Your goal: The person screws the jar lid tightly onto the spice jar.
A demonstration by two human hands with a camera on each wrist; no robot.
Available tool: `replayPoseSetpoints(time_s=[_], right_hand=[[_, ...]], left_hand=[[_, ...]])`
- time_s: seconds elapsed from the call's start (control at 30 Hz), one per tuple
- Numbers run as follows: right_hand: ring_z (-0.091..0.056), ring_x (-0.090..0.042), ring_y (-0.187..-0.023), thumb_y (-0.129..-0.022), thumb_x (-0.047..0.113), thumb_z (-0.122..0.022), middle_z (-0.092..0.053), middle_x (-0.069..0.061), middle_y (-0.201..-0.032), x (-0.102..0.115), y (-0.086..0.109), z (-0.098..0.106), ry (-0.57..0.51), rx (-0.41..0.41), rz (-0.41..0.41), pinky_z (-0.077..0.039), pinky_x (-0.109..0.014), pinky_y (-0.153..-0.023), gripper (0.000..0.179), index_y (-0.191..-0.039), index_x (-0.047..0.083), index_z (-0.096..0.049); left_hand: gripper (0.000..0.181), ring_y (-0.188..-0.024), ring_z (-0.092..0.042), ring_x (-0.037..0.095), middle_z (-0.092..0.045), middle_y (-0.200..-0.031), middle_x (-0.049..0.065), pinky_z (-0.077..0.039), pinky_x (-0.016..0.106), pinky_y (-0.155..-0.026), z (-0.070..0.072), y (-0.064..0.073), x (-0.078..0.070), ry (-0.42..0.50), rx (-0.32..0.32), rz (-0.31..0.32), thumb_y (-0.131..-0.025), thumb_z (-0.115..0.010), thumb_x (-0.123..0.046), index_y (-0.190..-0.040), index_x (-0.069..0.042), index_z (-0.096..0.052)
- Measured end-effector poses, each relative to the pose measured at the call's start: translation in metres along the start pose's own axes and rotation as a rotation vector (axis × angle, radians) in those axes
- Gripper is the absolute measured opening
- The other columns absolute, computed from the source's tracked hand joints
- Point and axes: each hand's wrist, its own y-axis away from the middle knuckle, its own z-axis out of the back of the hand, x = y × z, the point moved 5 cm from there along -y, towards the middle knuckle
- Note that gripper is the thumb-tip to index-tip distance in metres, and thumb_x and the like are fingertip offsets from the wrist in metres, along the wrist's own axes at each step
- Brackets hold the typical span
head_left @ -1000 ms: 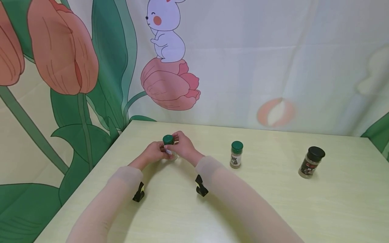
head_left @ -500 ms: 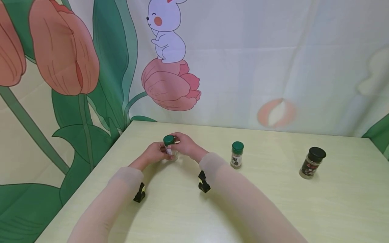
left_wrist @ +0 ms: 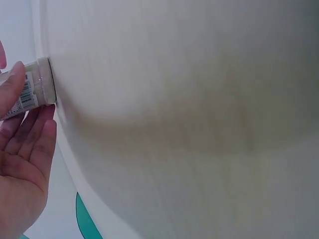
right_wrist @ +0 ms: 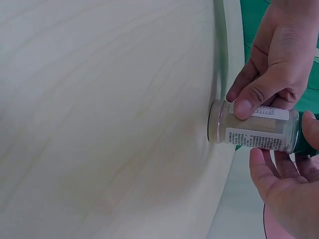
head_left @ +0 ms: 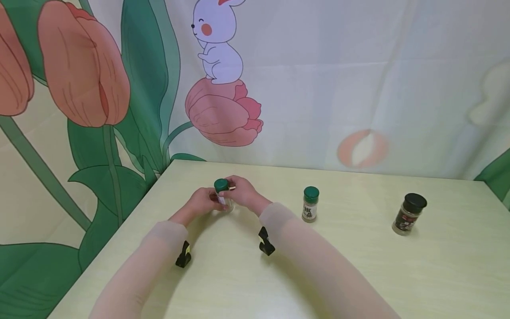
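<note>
A clear spice jar [right_wrist: 254,130] with white barcode labels and a green cap [head_left: 221,184] stands upright on the table, at the far left in the head view. My left hand [head_left: 200,201] grips its lower body, thumb across the label and fingers behind. Higher up, my right hand [head_left: 242,192] pinches the jar around the green cap. In the right wrist view the right hand [right_wrist: 294,191] has its thumb on the cap and its fingers curled beneath. The left wrist view shows the jar's base [left_wrist: 46,82] on the tabletop, with the left hand [left_wrist: 25,169] beside it.
To the right, a second green-capped spice jar [head_left: 310,204] stands on the pale table [head_left: 358,266]. Farther right is a spice jar with a black cap [head_left: 409,214]. A printed curtain [head_left: 299,88] hangs behind the table's back edge.
The right forearm and wrist have shifted slightly to the right since one second ago. Both hands stay on the same jar, which keeps its place.
</note>
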Motion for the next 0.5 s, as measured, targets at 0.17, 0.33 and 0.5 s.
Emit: replayPoseSetpoints(time_s=[0.17, 0.33, 0.5], right_hand=[[-0.055, -0.036, -0.136, -0.098, 0.014, -0.069, -0.06, -0.021, -0.142, -0.0012, -0.0016, -0.0008, 0.01, -0.002, -0.002, -0.046, -0.047, -0.115, 0.043, -0.137, -0.002, -0.056], [-0.056, -0.036, -0.135, -0.098, 0.015, -0.07, -0.06, -0.021, -0.142, -0.0021, -0.0017, -0.0013, -0.005, -0.005, -0.003, -0.047, -0.047, -0.115, 0.044, -0.136, -0.002, -0.056], [-0.056, -0.036, -0.135, -0.098, 0.015, -0.07, -0.06, -0.022, -0.141, -0.0015, -0.0015, -0.0007, -0.017, -0.02, 0.001, -0.046, -0.048, -0.115, 0.044, -0.135, -0.002, -0.055]], left_hand=[[0.036, -0.109, -0.065, 0.034, -0.075, -0.117, 0.023, -0.047, 0.051, -0.106, 0.0023, -0.0007, 0.0002, -0.031, -0.003, -0.021, -0.089, -0.081, -0.017, -0.115, 0.005, -0.072], [0.035, -0.107, -0.066, 0.032, -0.075, -0.116, 0.023, -0.049, 0.048, -0.104, 0.0021, -0.0019, 0.0014, -0.034, -0.008, -0.022, -0.088, -0.082, -0.016, -0.114, 0.005, -0.072], [0.034, -0.107, -0.066, 0.031, -0.076, -0.116, 0.022, -0.049, 0.047, -0.103, 0.0035, -0.0038, 0.0014, -0.036, -0.012, -0.008, -0.088, -0.081, -0.017, -0.114, 0.004, -0.073]])
